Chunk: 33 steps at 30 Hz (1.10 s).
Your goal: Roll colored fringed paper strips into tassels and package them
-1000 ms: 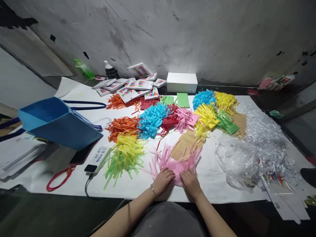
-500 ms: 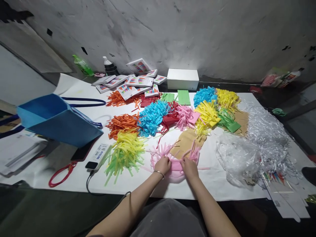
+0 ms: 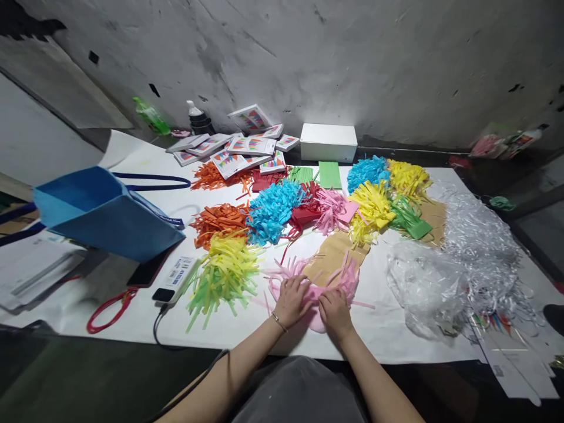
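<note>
A sheet of pink fringed tissue paper (image 3: 316, 294) lies at the front of the white-covered table, its strips fanning out to both sides. My left hand (image 3: 291, 299) rests over its left part, fingers stretched out and somewhat apart. On the right part, my right hand (image 3: 335, 314) has its fingers curled together against the paper; the fingertips are partly hidden. Just beyond the hands is a flat brown paper piece (image 3: 337, 255), partly overlapped by pink strips. To the left of my left hand lies a yellow and green fringe bundle (image 3: 222, 270).
Orange (image 3: 220, 224), blue (image 3: 277, 211) and yellow (image 3: 372, 208) fringe bundles spread behind. A blue bag (image 3: 110, 217) and white device (image 3: 175, 281) stand left. Clear plastic (image 3: 425, 288) and silvery strands (image 3: 480, 241) lie right. Flat boxes (image 3: 251, 147) and a white box (image 3: 328, 143) line the wall.
My left hand has gone from a pinch on the pink paper's edge to lying over it with fingers extended. My right hand has shifted slightly down and left, still on the paper.
</note>
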Motion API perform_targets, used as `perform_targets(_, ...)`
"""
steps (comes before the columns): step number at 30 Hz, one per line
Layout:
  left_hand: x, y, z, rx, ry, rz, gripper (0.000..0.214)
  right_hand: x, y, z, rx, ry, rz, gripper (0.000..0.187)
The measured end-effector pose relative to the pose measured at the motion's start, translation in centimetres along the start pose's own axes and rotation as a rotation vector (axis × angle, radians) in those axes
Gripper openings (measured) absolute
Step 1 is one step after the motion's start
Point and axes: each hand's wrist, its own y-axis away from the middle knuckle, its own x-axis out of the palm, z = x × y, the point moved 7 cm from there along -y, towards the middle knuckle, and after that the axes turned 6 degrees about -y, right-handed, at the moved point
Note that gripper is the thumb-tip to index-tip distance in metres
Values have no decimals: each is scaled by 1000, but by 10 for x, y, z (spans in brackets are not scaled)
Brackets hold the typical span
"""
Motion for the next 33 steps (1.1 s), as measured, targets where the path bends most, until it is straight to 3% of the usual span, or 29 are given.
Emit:
perform_targets(3,-3,16,-12,186,-15,-186,17,-1,-1,5,8,0,-5,15)
perform_targets(7,13,23,-5,234,-43,-84,18,0,3,9,-30,3,25,14)
perform_targets(10,15,26,2,260,-42,-23,16,-2,10,4,-38,6,37,16)
perform_targets(13,11,26,7,201,-31,23,15,-7,15,-2,3,5,34,13)
perform_targets(18,12,12,14,-53,-83,87,22,-13,4,-13,215,63,-20,14)
perform_targets(21,15,1,14,-135,-109,89,26,-16,-4,-16,311,111,-60,12)
perform_targets(23,18,-5,15,-162,-118,99,27,-15,-7,-13,295,116,-59,11)
perform_targets(26,16,-9,16,-163,-118,114,26,-7,-7,-2,160,80,-5,7)
perform_targets(29,8,-5,13,-106,-104,90,22,2,-4,4,77,52,29,11)
perform_targets(33,1,6,-1,126,-66,-24,18,4,-4,4,93,32,20,15)
